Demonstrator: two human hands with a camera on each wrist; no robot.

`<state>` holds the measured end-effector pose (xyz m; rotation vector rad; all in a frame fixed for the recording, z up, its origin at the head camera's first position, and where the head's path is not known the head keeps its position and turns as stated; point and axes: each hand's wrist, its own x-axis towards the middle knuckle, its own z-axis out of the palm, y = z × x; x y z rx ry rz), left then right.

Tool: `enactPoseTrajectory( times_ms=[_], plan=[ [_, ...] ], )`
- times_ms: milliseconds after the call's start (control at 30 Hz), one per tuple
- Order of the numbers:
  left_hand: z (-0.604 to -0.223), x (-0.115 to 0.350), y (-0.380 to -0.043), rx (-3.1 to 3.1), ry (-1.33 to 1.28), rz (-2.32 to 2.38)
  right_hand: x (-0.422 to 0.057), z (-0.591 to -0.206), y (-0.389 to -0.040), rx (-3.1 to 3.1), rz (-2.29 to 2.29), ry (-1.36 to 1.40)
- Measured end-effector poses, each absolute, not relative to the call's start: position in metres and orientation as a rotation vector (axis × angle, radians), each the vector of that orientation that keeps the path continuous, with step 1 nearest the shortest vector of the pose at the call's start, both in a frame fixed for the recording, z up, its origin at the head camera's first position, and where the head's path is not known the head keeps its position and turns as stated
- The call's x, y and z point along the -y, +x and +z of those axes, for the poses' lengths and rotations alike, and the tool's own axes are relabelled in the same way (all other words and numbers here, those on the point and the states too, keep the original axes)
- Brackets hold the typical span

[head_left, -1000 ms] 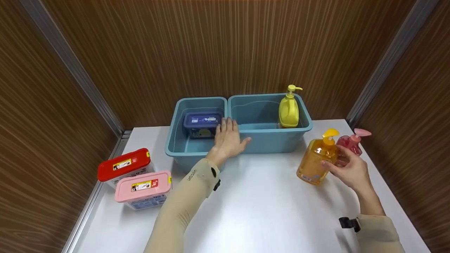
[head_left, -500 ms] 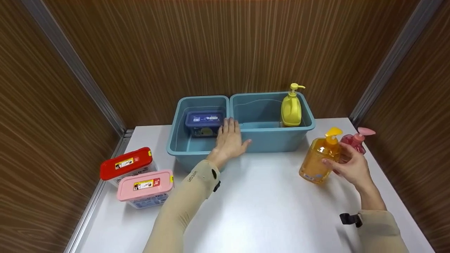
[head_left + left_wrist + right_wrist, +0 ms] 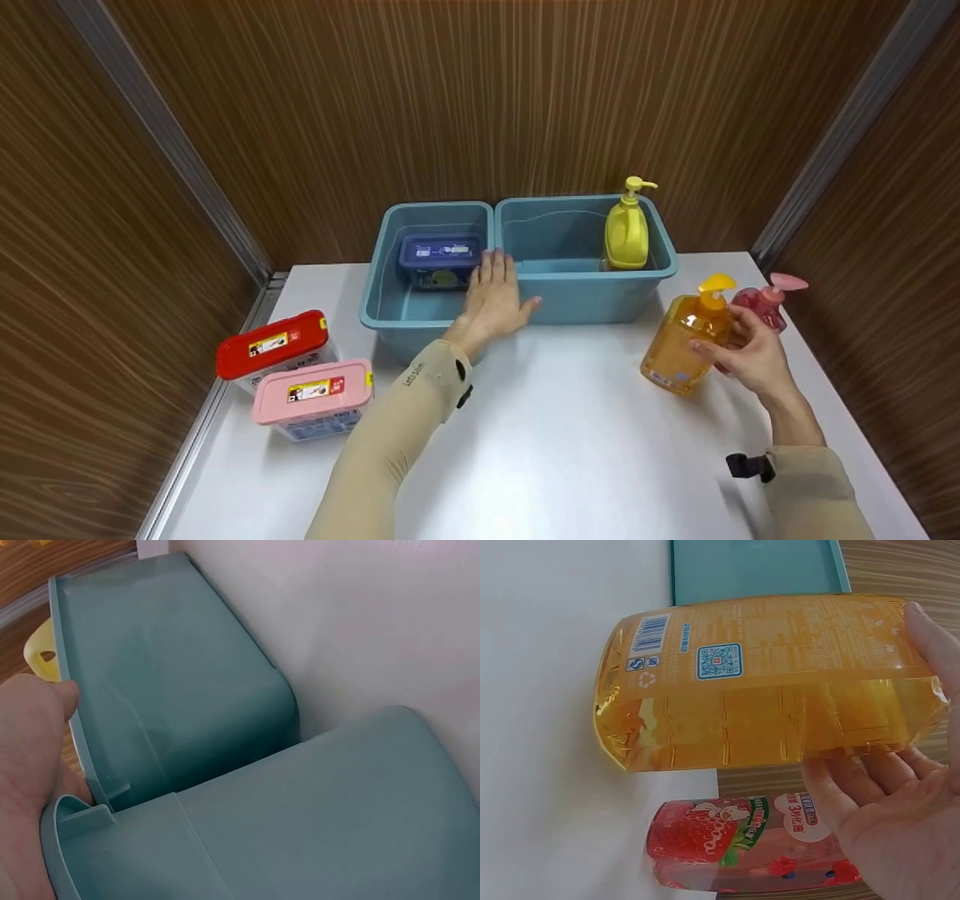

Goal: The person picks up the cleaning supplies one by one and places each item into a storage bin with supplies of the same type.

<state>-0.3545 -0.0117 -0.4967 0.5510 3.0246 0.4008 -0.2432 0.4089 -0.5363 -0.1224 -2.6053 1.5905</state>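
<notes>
In the head view my right hand (image 3: 756, 360) grips an orange pump bottle (image 3: 679, 341) by its upper side, thumb in front and fingers behind. The bottle leans slightly; whether its base touches the table I cannot tell. Just behind that hand stands a pink pump bottle (image 3: 766, 301), with strawberries on its label in the right wrist view. My left hand (image 3: 491, 300), fingers straight, rests on the rims where the left blue-green bin (image 3: 412, 325) and the right blue-green bin (image 3: 592, 300) meet. In the left wrist view the left hand (image 3: 30, 757) lies along their edges.
A purple-lidded tub (image 3: 440, 251) sits in the left bin. The right bin holds a yellow pump bottle (image 3: 627, 234) at its right end. A red-lidded tub (image 3: 274, 345) and a pink-lidded tub (image 3: 315, 394) stand at the table's left. Wood-grain walls (image 3: 480, 97) enclose the white table (image 3: 540, 442).
The whole head view has shifted slightly, with most things a little further right. Both hands keep nearly the same places, the right still holding the orange bottle.
</notes>
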Motion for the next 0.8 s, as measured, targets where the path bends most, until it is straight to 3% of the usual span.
enactPoseTrajectory(
  times_ms=[800],
  plan=[
    [-0.4971,0.0118,-0.3524,-3.022,0.547,0.426,-0.4092,-0.5421,-0.2433,2.557,1.555,-0.086]
  ],
)
